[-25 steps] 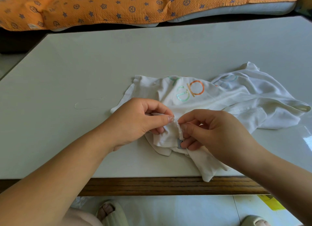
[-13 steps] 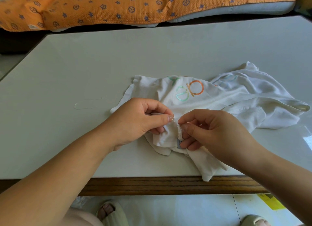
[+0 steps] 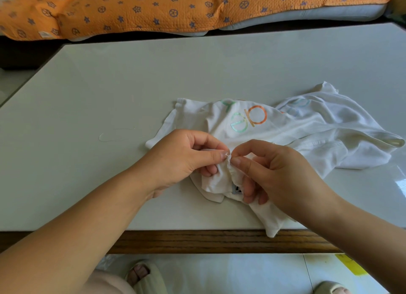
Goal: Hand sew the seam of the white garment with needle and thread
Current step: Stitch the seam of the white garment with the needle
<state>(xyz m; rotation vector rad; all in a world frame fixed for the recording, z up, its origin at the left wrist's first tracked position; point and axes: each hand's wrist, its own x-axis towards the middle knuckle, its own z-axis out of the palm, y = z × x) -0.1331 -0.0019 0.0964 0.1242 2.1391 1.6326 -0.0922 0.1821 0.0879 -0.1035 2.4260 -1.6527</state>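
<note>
While your left hand (image 3: 186, 157) and right hand (image 3: 279, 172) meet over the table (image 3: 131, 84), the white garment (image 3: 307, 135) lies crumpled beneath and beyond them, spreading away from your right fingers (image 3: 243, 164) toward the far right. You pinch its gathered seam (image 3: 229, 169) from both sides: left thumb and forefinger are clamped on the fold, right thumb and forefinger are clamped on it just beside them, and the fingertips nearly touch. Your remaining fingers curl under the cloth. The needle is too small to make out between the fingertips. A loose loop of thread (image 3: 114, 136) lies on the table well to the left of your left fingers.

Against half a second ago, your right forefinger arches a touch higher over the thumb; the left hand's grip and the garment's folds stay as they were.

Just beyond your fingers the garment carries large printed letters (image 3: 250, 120), orange and green, seen upside down; the whole word cannot be read. A small grey label (image 3: 236, 189) peeks out beside your lower right fingers, its print too small to read.
</note>
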